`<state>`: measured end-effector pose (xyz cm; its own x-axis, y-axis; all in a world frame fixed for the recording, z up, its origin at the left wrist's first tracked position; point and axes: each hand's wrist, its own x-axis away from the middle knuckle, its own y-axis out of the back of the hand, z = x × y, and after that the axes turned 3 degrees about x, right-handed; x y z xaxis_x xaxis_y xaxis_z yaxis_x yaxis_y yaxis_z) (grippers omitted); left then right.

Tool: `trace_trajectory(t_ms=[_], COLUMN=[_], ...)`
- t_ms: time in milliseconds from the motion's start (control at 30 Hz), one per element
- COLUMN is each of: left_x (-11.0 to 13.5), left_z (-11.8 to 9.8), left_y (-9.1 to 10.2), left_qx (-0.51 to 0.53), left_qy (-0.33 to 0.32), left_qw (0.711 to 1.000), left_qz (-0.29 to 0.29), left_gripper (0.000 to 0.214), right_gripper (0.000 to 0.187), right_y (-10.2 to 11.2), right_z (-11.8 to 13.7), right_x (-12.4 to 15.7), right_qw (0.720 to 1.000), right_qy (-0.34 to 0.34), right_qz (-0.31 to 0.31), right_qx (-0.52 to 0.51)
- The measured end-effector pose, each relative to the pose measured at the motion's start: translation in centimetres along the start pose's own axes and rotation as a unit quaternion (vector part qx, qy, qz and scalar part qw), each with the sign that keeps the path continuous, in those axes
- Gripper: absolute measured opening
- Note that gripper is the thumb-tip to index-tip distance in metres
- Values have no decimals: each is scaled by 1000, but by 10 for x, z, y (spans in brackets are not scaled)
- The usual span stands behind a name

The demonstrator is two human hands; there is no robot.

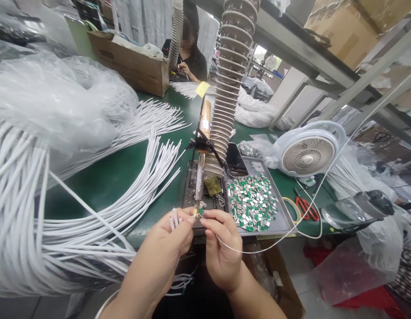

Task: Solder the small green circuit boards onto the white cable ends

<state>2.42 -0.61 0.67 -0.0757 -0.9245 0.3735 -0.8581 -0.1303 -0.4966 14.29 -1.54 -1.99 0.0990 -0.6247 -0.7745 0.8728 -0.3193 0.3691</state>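
Left hand [174,235] is pinching white cables [174,220], right hand [223,243] is gripping thin wire [248,252] — soldering seemingly progressing at the iron [201,170]; beyond the right hand, many boards [253,201] (loose) are remaining.

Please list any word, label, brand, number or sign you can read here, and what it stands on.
No text can be read.
Dark mark on the cardboard box: too blurred.
Mark on the soldering iron handle: too small.
White label on the lower carton: too small.

There are two ribbed hoses [233,84], one soldering iron [200,168] and one smartphone [236,160]. Circuit boards [253,201] are too numerous to count.
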Motion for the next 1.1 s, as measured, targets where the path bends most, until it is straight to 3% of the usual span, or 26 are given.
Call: trace_trajectory(t_ms=[333, 533, 833, 1100], left_x=[-2, 4, 5, 3], left_z=[11, 14, 15, 20], left_y=[8, 13, 16, 25], left_qx=[-22, -85, -177, -151], left_qy=[9, 0, -110, -53], left_qw=[999, 995, 977, 985], left_qz=[27, 56, 42, 62], left_gripper=[22, 22, 13, 24], right_gripper=[33, 28, 15, 14], right_y=[3, 1, 2, -4], right_z=[1, -1, 2, 3], right_x=[8, 10, 12, 14], right_qw=[1000, 994, 975, 946], right_qy=[-16, -107, -220, -302], right_qz=[-16, -17, 27, 33], right_qx=[-4, 11, -26, -112])
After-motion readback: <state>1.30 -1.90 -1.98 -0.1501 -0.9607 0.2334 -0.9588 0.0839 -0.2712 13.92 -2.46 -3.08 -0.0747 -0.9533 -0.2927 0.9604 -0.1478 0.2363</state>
